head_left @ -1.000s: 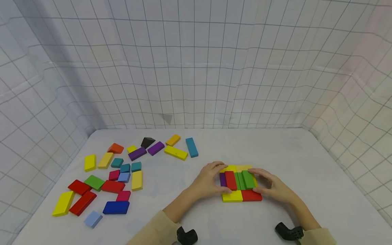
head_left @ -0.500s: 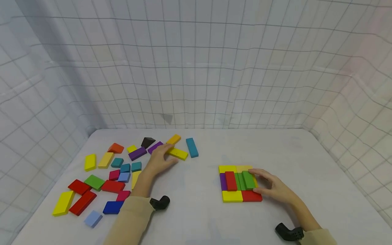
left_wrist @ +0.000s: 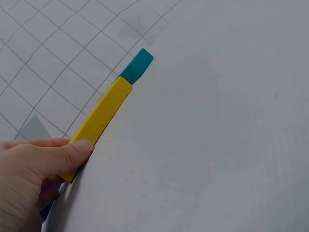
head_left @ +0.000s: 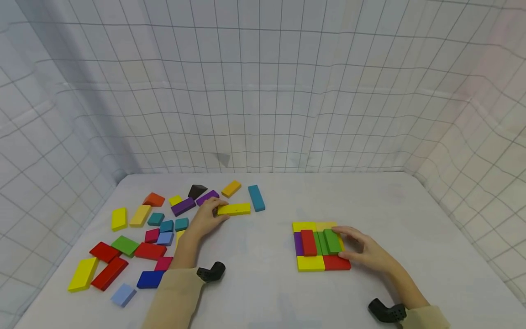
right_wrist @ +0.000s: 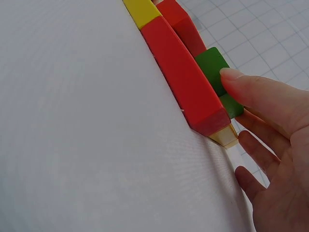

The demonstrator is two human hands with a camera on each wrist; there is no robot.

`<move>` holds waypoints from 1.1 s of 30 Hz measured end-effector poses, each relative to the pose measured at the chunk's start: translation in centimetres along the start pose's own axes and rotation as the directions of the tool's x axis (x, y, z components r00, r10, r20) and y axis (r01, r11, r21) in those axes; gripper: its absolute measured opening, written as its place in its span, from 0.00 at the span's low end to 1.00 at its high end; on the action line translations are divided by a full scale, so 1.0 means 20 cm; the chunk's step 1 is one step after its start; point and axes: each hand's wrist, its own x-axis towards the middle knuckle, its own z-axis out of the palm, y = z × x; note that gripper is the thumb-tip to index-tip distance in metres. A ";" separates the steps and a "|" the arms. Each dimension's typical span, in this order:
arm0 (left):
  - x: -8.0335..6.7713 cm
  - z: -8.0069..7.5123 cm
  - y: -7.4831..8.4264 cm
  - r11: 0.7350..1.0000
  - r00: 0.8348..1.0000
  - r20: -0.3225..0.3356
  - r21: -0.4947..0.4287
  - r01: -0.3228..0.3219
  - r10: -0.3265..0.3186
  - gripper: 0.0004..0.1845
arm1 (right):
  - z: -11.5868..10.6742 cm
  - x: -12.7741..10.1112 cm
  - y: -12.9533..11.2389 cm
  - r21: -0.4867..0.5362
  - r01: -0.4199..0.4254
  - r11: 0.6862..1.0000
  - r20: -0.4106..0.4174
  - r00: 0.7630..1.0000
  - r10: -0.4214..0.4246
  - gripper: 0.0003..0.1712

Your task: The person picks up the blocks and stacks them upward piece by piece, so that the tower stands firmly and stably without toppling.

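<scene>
My left hand point(head_left: 204, 220) pinches one end of a long yellow block point(head_left: 238, 209) between thumb and fingers. The left wrist view shows the thumb along the near side of this block point(left_wrist: 104, 113), with its far end pointing toward a blue block. On the right lies a flat rectangle of blocks, yellow point(head_left: 311, 263), red point(head_left: 337, 262) and purple point(head_left: 298, 244) among them. A red block point(head_left: 309, 242) and a green block point(head_left: 332, 241) sit on top. My right hand point(head_left: 371, 251) holds the green block by its ends, thumb on the near end point(right_wrist: 210, 65).
Left of the left hand, many loose blocks are scattered, including a dark blue one point(head_left: 149, 279), a light blue one point(head_left: 123, 295) and a black wedge point(head_left: 197, 190). An orange-yellow block point(head_left: 231, 188) and a blue block point(head_left: 256, 198) lie behind. White gridded cloth point(head_left: 263, 91) surrounds the table.
My left hand has left the arranged blocks, moved left to the long yellow block and gripped it; that block has turned nearly level. My right hand has stayed at the green block.
</scene>
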 end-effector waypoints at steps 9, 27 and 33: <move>0.03 0.07 0.22 0.980 0.990 0.076 -0.168 -0.107 0.121 0.18 | 0.00 0.00 -0.01 0.004 -0.013 1.000 -0.001 1.000 0.013 0.32; 0.01 0.54 0.77 0.935 0.958 0.131 -0.286 -0.211 0.256 0.18 | -0.01 0.00 -0.01 -0.007 -0.012 1.000 -0.011 1.000 0.012 0.35; 0.01 0.59 0.81 0.953 0.958 0.167 -0.235 -0.191 0.233 0.19 | 0.00 0.00 -0.01 0.022 0.002 1.000 -0.037 0.999 -0.001 0.34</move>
